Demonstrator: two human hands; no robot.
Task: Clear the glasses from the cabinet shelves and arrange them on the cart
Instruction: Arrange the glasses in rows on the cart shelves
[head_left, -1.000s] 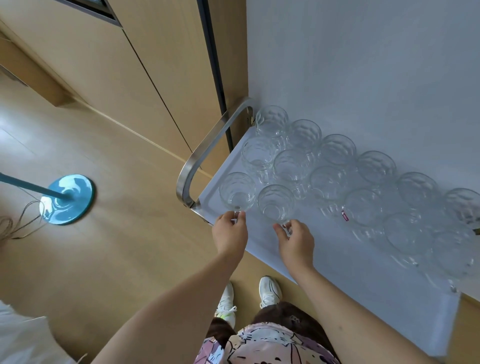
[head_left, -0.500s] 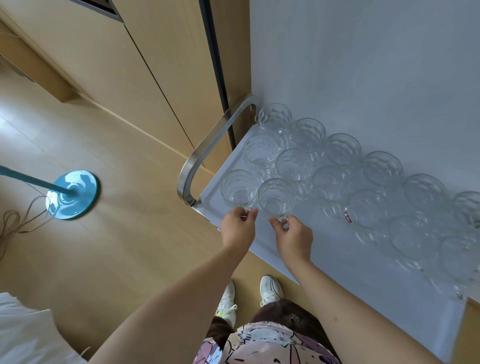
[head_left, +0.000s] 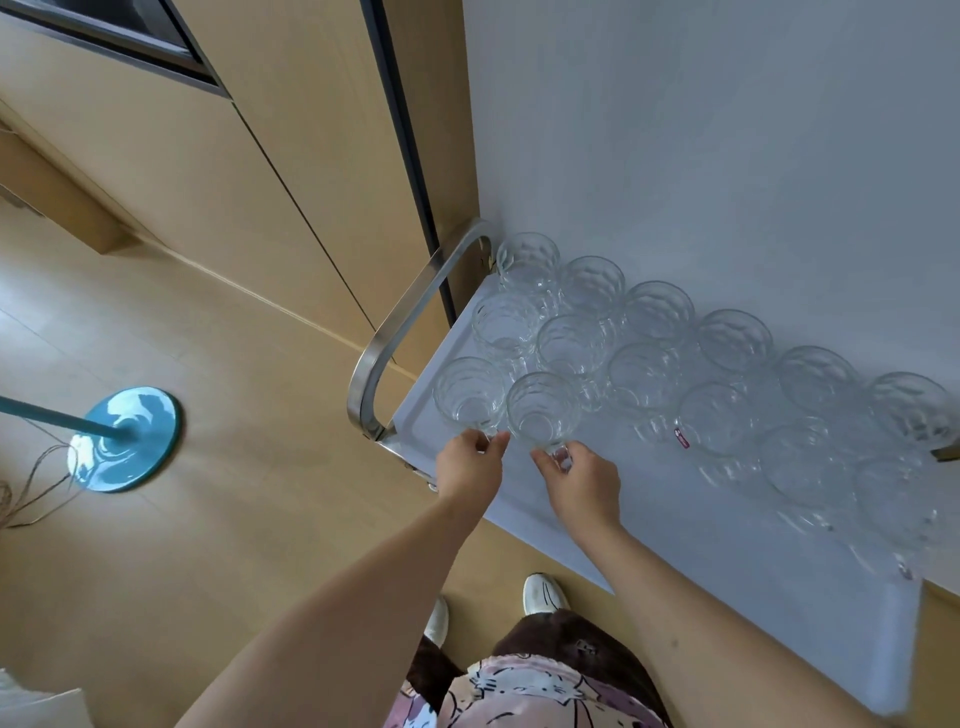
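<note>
Two hands are at the near left corner of the cart (head_left: 675, 525); compared with half a second before, they sit almost as they did, the two front glasses standing a little closer together. The left hand (head_left: 470, 467) pinches the handle of the corner glass (head_left: 467, 397); the right hand (head_left: 587, 483) pinches the handle of the next glass (head_left: 543, 408) – both stand upright, mouths up, handles toward the person. The cart's white top carries the other glasses (head_left: 644, 374) in rows – all upright; its steel handle (head_left: 410, 322) curves at the left end. A blue lamp base (head_left: 127, 439) stands on the wooden floor.
</note>
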